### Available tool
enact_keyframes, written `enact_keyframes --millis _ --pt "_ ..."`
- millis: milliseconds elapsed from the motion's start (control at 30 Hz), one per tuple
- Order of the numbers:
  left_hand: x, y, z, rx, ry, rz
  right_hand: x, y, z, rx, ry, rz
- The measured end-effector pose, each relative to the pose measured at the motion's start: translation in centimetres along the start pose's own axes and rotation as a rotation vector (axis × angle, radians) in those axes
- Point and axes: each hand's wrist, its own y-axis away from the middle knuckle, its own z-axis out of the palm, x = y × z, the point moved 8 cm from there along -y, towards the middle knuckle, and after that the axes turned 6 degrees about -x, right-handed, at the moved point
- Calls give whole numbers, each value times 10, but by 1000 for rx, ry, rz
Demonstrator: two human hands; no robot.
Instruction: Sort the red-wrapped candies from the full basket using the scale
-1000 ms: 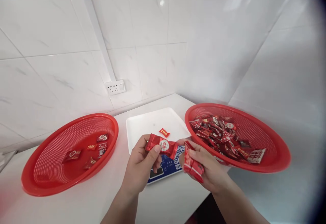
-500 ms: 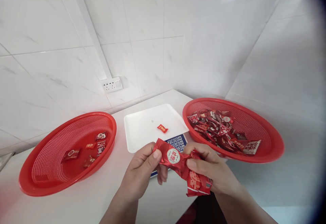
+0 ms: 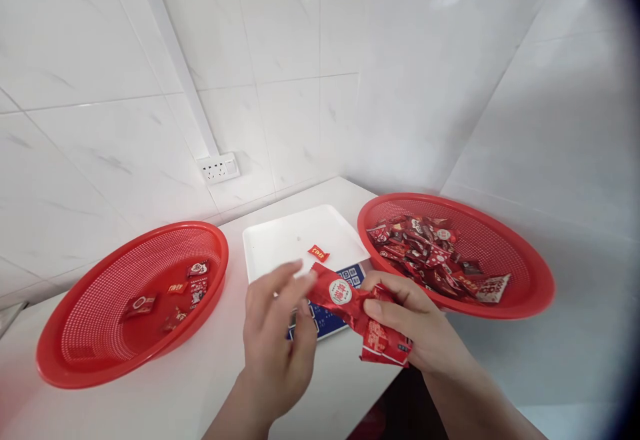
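Note:
My right hand (image 3: 410, 317) is closed on two red wrapped candies: one with a round white label (image 3: 341, 292) sticks out to the left, and the other (image 3: 383, 343) hangs below the fingers. My left hand (image 3: 280, 327) is open beside the labelled candy's free end, its fingers apart and slightly blurred. Whether a fingertip still touches the wrapper is hard to tell. Behind the hands stands a scale with a white tray (image 3: 275, 247) and a blue keypad (image 3: 325, 317), partly covered by them. A small red candy (image 3: 319, 253) lies on that tray.
On the left, a red mesh basket (image 3: 100, 293) holds several candies. To the right, another red basket (image 3: 530, 280) contains a heap of wrapped candies. White tiled walls with a power socket (image 3: 219, 167) rise behind the white table (image 3: 200, 373).
My left hand has let go of the labelled candy's end and opened its fingers. My right hand keeps both candies, nearly in place.

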Motion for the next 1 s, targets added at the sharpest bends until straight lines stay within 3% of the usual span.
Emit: enact_keyframes --millis 100,200,267,333,433,533,733,1000 --pt "18 3 23 -221 -200 246 -1 0 0 5 97 -19" --pt "19 1 31 -234 -191 274 -1 1 6 -33 131 -22" --pt "14 -2 31 -208 -116 201 0 1 10 -61 133 -18" --pt "0 -4 29 -177 14 29 -1 1 9 -43 158 -32" --pt "-27 0 23 -72 342 -311 -7 3 -2 66 237 -82" --pt "-39 6 22 30 674 -489 -12 6 -8 148 327 -114" --pt "-36 7 32 -27 868 -601 -10 5 6 37 362 -77" --pt "-36 14 29 8 795 -617 0 5 5 -16 221 -52"
